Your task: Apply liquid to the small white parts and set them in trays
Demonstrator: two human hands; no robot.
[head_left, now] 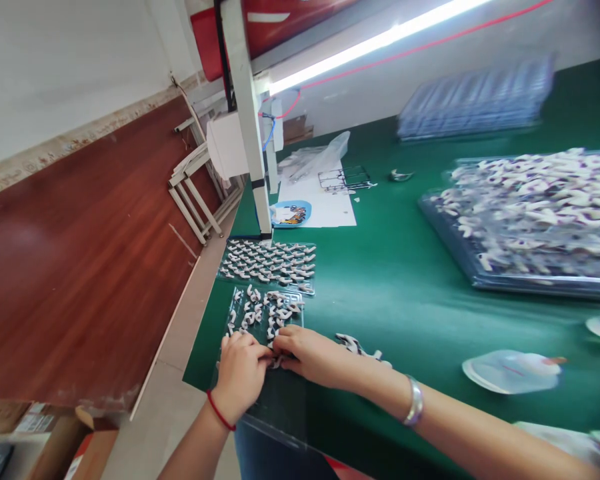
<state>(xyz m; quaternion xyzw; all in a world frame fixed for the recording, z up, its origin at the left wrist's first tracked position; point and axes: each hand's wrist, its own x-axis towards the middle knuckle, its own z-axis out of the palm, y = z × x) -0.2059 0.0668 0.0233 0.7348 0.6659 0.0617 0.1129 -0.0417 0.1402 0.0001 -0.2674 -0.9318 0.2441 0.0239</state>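
Together, our left hand (240,373) and right hand (310,357) met over the near clear tray (260,320) at the edge of the green worktop (405,293), fingers (285,341) pinched together on a small white part (279,362) — too tiny to make out. More white parts half-filled that tray; a full tray (270,261) lay just beyond, and a heaped tray (530,220) sat well apart — to our right.

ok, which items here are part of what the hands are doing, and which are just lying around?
In use:
left hand and right hand, meeting on small parts
part-filled tray under them
full tray behind it
loose parts by the right wrist

Lying about:
heaped tray
stack of trays
blue dish
plastic bag
clear lids
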